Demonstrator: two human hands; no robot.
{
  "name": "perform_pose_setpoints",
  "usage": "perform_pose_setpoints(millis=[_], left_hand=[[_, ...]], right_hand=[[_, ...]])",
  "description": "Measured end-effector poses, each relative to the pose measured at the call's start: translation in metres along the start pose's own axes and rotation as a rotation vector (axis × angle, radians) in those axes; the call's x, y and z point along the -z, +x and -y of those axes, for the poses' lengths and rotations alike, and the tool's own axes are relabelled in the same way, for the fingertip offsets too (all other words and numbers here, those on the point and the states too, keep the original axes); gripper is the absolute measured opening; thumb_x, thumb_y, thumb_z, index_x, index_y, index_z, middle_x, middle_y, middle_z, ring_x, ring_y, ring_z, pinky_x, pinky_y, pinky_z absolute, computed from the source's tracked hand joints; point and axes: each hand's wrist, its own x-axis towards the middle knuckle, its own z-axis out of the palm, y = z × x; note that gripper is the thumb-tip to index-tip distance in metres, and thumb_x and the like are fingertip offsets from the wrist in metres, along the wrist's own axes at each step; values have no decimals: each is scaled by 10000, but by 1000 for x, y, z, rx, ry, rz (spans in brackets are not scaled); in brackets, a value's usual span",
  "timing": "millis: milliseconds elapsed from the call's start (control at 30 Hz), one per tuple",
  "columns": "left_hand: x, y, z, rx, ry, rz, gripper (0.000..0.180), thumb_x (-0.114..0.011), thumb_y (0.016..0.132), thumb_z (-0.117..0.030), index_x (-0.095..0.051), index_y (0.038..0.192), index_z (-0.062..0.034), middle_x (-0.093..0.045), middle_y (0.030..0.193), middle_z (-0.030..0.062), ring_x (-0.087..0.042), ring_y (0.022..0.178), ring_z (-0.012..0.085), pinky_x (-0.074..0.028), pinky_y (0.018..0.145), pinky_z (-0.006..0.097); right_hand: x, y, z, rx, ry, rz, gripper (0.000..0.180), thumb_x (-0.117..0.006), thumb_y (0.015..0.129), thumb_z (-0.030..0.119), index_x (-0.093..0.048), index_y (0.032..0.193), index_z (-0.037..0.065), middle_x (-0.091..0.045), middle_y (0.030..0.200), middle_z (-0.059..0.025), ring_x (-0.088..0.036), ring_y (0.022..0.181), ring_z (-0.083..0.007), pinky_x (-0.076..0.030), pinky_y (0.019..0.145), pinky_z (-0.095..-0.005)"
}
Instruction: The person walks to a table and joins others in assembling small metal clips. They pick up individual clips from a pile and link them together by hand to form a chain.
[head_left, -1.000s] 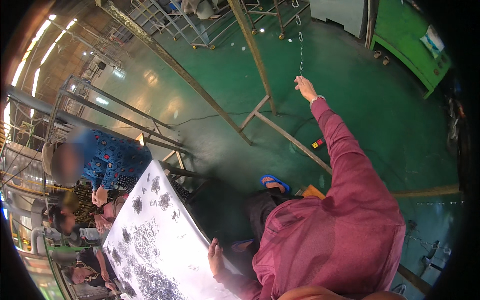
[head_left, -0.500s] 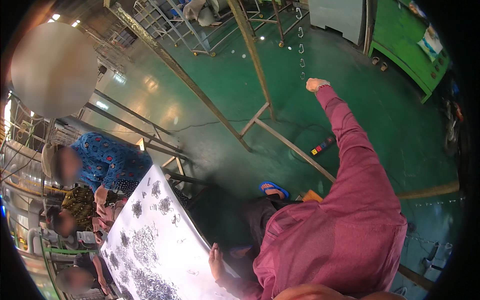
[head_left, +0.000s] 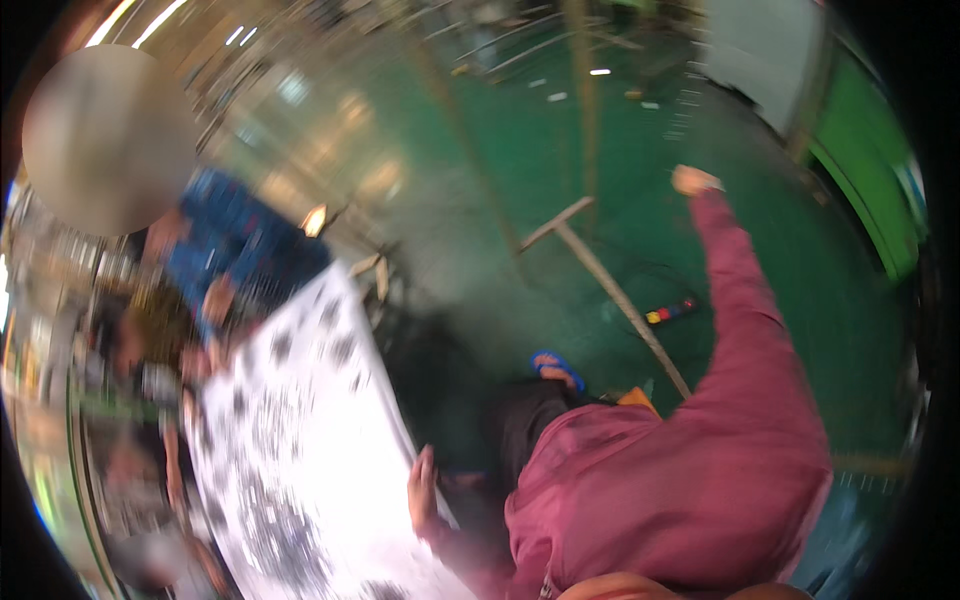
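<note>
My right arm, in a maroon sleeve, stretches far out to the right. The right hand (head_left: 697, 180) at its end is closed; what is in it, if anything, I cannot make out. Just above that hand, a blurred row of small hanging links (head_left: 683, 112) runs upward. My left hand (head_left: 424, 490) is by the near edge of a white-topped table (head_left: 385, 470), fingers straight and nothing held. Many small dark pieces (head_left: 275, 535) lie in heaps and scattered across the tabletop.
Co-workers sit along the table's far left side, one in a blue patterned top (head_left: 235, 235). A wooden frame bar (head_left: 620, 290) crosses between my arms. A power strip (head_left: 670, 311) lies on the green floor. A green machine (head_left: 870, 180) stands at right.
The view has turned and blurred, shifting the floor, wooden frame and right hand rightward in the picture. My right arm stays outstretched with its hand closed; my left stays by the table edge.
</note>
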Motion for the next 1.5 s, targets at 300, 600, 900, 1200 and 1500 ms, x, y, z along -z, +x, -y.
perform_pose_setpoints(millis=[300,600,900,1200,1500], left_hand=[[-82,-5,-29,-250,224,232,370,-601,919,-292,-626,1209,-63,-651,1175,156,-601,1114,330,-468,962,394],[-43,-103,-19,-159,88,-295,307,-578,930,-181,-623,1201,-42,-661,1144,160,-611,1094,321,-474,931,382],[-8,-176,10,42,-209,-637,247,-592,940,-129,-664,1151,-22,-697,1068,111,-657,997,185,-501,878,306],[46,-93,16,-4,-359,-1183,388,-635,938,-198,-554,1286,-47,-654,979,105,-646,826,167,-561,636,281],[26,-110,-17,-261,-1037,-921,253,-589,945,-124,-625,1112,63,-636,818,60,-625,690,121,-534,613,252]], right_hand=[[-97,-136,282,835,290,1010,395,-575,929,293,-567,1156,-30,-664,807,-145,-649,639,-272,-525,594,-427],[110,-546,585,2070,152,796,399,-500,976,241,-447,1332,68,-622,642,-168,-632,553,-286,-506,590,-414],[9,-572,679,2326,458,479,361,-692,772,76,-656,1131,73,-642,854,-144,-621,851,-296,-497,761,-384],[26,-579,617,2032,613,789,104,-691,835,54,-710,924,4,-716,845,-115,-685,751,-160,-510,682,-280],[78,-582,524,2077,1114,613,133,-677,822,-69,-679,940,-7,-658,834,-85,-601,722,-134,-485,682,-257]])
